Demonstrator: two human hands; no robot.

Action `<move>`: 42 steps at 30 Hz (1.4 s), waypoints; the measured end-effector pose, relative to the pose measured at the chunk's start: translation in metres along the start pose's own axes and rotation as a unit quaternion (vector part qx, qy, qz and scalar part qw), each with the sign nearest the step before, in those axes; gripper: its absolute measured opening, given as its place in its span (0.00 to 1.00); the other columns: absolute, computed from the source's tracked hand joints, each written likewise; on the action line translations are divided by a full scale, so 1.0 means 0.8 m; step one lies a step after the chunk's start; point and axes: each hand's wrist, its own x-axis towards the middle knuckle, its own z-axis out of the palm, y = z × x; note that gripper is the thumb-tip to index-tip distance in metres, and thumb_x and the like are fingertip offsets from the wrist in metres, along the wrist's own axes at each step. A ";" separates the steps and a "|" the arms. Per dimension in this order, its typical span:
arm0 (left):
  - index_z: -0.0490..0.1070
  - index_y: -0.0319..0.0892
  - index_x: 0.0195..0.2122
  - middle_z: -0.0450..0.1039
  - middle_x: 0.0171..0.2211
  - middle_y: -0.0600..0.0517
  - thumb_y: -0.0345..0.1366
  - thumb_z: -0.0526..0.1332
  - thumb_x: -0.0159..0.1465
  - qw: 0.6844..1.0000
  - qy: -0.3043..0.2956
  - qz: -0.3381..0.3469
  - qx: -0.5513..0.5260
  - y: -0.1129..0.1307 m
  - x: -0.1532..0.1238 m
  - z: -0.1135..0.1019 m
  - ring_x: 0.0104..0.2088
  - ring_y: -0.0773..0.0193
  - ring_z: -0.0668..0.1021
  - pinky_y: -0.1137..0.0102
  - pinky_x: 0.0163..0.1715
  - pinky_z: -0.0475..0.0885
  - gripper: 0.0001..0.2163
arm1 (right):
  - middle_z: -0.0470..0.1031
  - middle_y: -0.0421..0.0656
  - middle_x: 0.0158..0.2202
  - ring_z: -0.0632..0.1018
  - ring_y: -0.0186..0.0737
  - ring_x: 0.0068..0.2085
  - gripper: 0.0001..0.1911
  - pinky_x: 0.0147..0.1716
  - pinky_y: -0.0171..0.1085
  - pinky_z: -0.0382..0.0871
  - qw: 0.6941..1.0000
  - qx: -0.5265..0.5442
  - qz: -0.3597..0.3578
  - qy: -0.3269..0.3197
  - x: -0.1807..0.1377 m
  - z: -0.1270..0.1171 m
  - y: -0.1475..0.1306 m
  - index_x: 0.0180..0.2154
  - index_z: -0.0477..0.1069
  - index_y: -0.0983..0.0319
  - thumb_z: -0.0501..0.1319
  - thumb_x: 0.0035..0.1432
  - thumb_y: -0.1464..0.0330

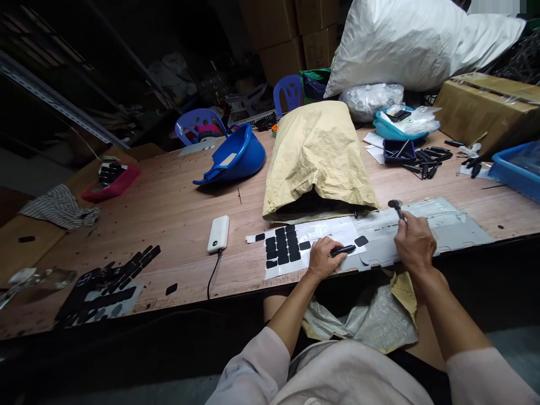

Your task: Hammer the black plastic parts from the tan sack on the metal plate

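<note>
My left hand [323,257] is closed on a slim black pen-like piece [346,249], which lies low over the white sheet [327,228]. In my right hand [415,239] is a small hammer, its dark head [395,204] raised above the grey board [449,228]. A black rounded tab [361,241] lies just right of the piece's tip. To the left of my left hand, several black tabs [282,245] sit in rows on the sheet. Behind the sheet, a large yellowish sack [318,152] rests with its dark mouth facing me.
A white power bank [218,233] with a black cable stands left of the sheet. Farther back is a tilted blue basin [242,154]. Loose black pen-like parts [432,159] lie at the right, near a cardboard box [485,109]. An open sack [371,318] hangs at my lap below the table edge.
</note>
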 end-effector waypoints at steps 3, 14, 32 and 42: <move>0.86 0.47 0.41 0.79 0.37 0.52 0.33 0.77 0.61 1.000 -0.001 0.001 -0.001 -0.001 -0.001 0.000 0.43 0.56 0.80 0.62 0.49 0.72 0.08 | 0.80 0.50 0.45 0.79 0.48 0.45 0.21 0.45 0.44 0.73 0.988 0.146 -0.046 -0.006 -0.050 -0.017 -0.015 0.59 0.77 0.59 0.53 0.74 0.61; 0.87 0.50 0.42 0.81 0.38 0.52 0.33 0.78 0.60 1.000 -0.012 -0.003 -0.010 -0.005 0.001 0.000 0.42 0.57 0.80 0.61 0.49 0.72 0.09 | 0.82 0.47 0.41 0.83 0.42 0.42 0.19 0.44 0.40 0.79 0.952 0.232 -0.184 -0.082 -0.145 -0.009 -0.057 0.60 0.77 0.58 0.53 0.77 0.65; 0.87 0.48 0.39 0.81 0.36 0.52 0.32 0.77 0.58 1.000 -0.005 -0.013 -0.015 -0.001 0.001 0.001 0.41 0.57 0.79 0.62 0.48 0.73 0.08 | 0.79 0.46 0.38 0.80 0.44 0.38 0.20 0.41 0.41 0.77 0.968 0.184 -0.141 -0.098 -0.136 -0.018 -0.041 0.55 0.79 0.58 0.52 0.76 0.60; 0.86 0.47 0.40 0.80 0.37 0.51 0.34 0.79 0.56 1.000 -0.013 -0.012 0.021 0.013 0.000 -0.003 0.43 0.54 0.79 0.60 0.50 0.73 0.11 | 0.78 0.52 0.44 0.73 0.44 0.37 0.20 0.33 0.41 0.60 0.995 -0.092 0.017 -0.044 -0.006 -0.013 0.028 0.56 0.82 0.60 0.57 0.70 0.63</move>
